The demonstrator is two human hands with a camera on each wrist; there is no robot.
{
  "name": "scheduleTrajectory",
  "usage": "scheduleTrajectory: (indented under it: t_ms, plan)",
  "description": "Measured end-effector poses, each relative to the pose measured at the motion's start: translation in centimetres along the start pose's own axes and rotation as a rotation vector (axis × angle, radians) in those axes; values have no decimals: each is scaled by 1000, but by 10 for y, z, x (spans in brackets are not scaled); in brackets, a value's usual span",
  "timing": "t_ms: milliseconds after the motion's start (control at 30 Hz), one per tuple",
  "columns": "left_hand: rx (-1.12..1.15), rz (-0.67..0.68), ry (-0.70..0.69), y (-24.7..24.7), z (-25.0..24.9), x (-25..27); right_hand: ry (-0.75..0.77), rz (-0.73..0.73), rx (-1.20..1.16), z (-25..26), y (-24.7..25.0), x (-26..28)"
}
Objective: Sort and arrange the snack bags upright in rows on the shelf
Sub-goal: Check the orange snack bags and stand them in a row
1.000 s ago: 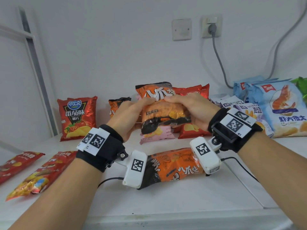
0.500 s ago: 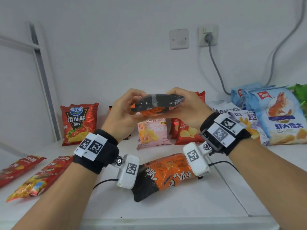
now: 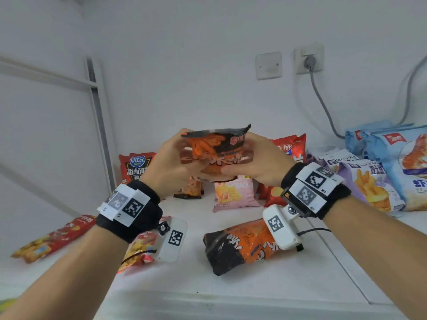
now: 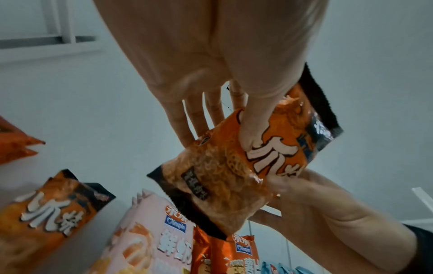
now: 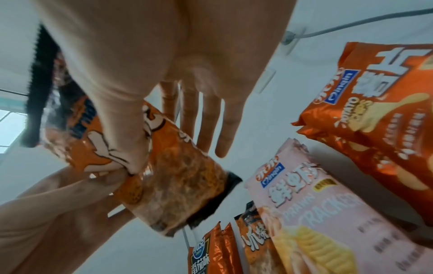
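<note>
My left hand [image 3: 172,168] and right hand [image 3: 261,162] grip the orange bag [image 3: 216,150], now turned from edge-on to face me

White shelf [image 3: 288,287] w/ orange-black bag [image 3: 240,248] flat, pink bag [image 3: 233,195] upright.

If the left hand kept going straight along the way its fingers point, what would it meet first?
Apart from the orange-black bag that the left hand grips with the right hand, probably the bare white back wall; depth is hard to judge.
</note>
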State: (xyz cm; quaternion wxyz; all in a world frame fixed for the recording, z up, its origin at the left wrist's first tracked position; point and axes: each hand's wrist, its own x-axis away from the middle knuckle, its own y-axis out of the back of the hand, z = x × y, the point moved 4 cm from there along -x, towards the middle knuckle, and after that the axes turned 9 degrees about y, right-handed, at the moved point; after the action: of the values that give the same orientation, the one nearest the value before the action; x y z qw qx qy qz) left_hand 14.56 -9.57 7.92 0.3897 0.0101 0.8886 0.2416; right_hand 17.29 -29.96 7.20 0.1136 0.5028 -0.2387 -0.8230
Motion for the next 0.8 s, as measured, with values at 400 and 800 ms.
scheduleTrajectory:
  t_ms: [400, 800]
  plan:
    - [145, -47, 237, 80, 78, -70, -170, -82, 64, -17, -27, -93]
    - [-490, 96, 329, 79, 214, -181, -526, 87, 143, -109, -96, -149]
